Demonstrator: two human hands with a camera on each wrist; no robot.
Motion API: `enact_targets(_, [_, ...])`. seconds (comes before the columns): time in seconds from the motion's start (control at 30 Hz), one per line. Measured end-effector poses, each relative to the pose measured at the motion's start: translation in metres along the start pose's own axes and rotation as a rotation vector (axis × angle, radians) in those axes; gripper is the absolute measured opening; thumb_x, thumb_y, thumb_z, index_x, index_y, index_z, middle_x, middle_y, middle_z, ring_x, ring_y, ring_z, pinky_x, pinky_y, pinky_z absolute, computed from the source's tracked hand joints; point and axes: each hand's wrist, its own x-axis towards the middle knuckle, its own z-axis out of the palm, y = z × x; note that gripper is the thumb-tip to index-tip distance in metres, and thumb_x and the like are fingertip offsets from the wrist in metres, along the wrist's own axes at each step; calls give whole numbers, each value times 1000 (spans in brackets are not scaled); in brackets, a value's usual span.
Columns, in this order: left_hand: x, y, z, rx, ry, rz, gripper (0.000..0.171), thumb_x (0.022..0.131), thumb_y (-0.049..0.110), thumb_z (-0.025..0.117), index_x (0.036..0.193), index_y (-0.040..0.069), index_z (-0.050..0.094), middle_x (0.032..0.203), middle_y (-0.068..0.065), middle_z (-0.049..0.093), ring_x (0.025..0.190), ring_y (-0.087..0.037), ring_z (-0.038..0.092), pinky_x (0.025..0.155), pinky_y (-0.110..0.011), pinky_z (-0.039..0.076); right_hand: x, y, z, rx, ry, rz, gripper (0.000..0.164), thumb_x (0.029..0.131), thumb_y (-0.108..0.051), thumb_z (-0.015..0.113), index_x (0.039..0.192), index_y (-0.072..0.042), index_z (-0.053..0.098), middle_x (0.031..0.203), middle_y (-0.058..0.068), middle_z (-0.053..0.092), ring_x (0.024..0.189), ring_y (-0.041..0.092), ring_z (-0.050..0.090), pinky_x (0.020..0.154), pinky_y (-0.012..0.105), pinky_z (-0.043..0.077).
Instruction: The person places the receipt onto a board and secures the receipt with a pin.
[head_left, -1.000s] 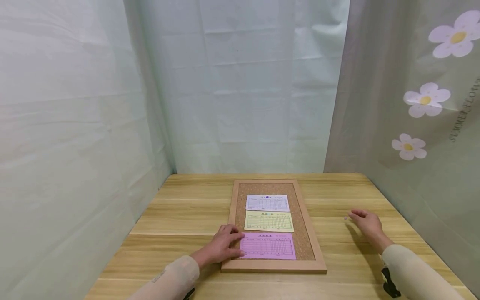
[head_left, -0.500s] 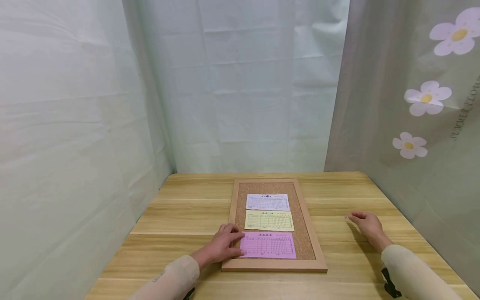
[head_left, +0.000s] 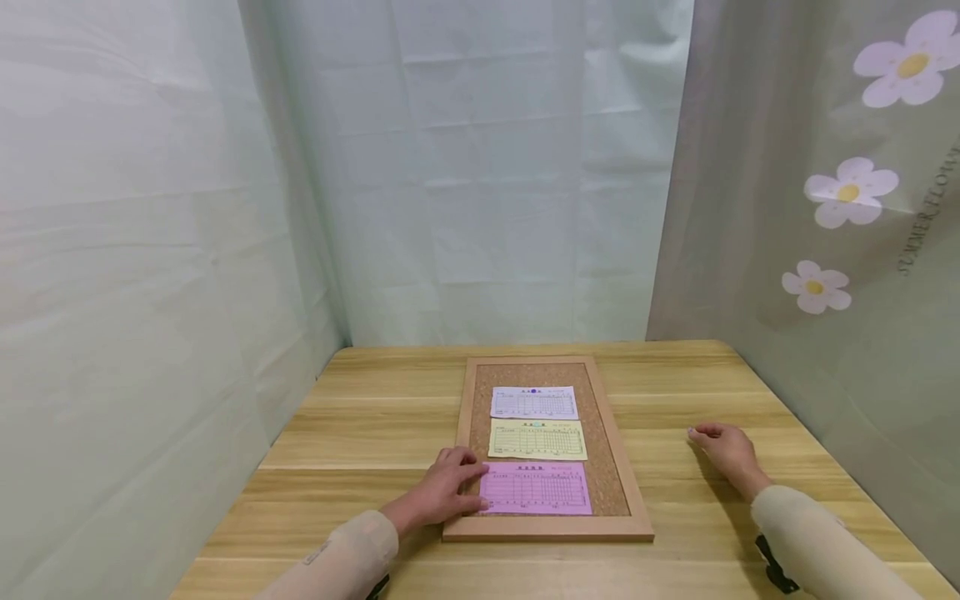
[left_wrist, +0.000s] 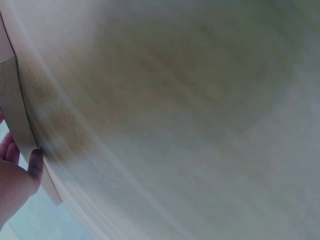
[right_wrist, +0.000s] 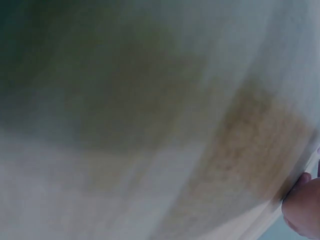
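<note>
A wood-framed cork board (head_left: 607, 479) lies on the table, bearing three printed slips in a column. The white slip (head_left: 534, 403) is farthest, the yellow slip (head_left: 536, 440) in the middle, the pink slip (head_left: 536, 488) nearest. My left hand (head_left: 442, 487) rests over the board's left edge, its thumb and fingers spread along the pink slip's left side. To the right of the board, my right hand (head_left: 723, 450) pinches a tiny pale thumbtack (head_left: 689, 430), mostly hidden by the fingertips. In the right wrist view only part of the right hand (right_wrist: 302, 207) shows.
A dark purple dot (head_left: 533, 391) marks the white slip's top edge and a pale blue one (head_left: 536, 424) the yellow slip's. The wood table (head_left: 360, 450) is enclosed by hanging pale cloth (head_left: 495, 167) at the back and sides.
My right hand has shifted slightly left and its fingertips have come onto the small pale thumbtack, which lay just beside them before. My left hand has stayed in place.
</note>
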Motion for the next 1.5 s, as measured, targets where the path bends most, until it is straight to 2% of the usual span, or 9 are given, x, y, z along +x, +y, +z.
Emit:
enact_targets(0.3, [0,-1,0,3,-4,-2,60,88,43,74,136,9,61,129,-3,47,121,-26,38,101,-45,36,5,-1,2,-44,5,-6,43,101,-23,56,116,16,61,118,34,61,112,52,52,94,57,40])
enact_targets(0.53, [0,-2,1,5,-3,11,60,88,41,75,135,8,62,129,-5,47,120,-26,38,101,-46,36,8,-6,4,-73,21,6,37,99,-20,59,111,16,63,112,32,63,105,48,56,89,55,43])
enact_targets(0.77, [1,-4,2,6,1,-5,61,87,43,75,136,10,61,129,-3,47,121,-24,38,101,-45,36,9,-10,8,-118,59,-10,35,97,-18,59,107,15,65,108,32,65,101,48,57,86,54,44])
enact_targets(1.1, [2,-4,2,0,-7,-14,62,87,44,74,137,11,61,131,-4,47,121,-25,37,102,-46,36,12,-8,12,-154,86,15,33,95,-18,60,106,13,67,106,31,65,102,49,57,86,54,43])
enact_targets(1.5, [1,-2,1,-5,-5,-28,62,87,45,75,137,11,61,130,-2,46,121,-24,37,102,-46,35,13,-12,12,-179,90,21,31,96,-15,58,105,13,67,105,31,65,100,49,57,85,54,43])
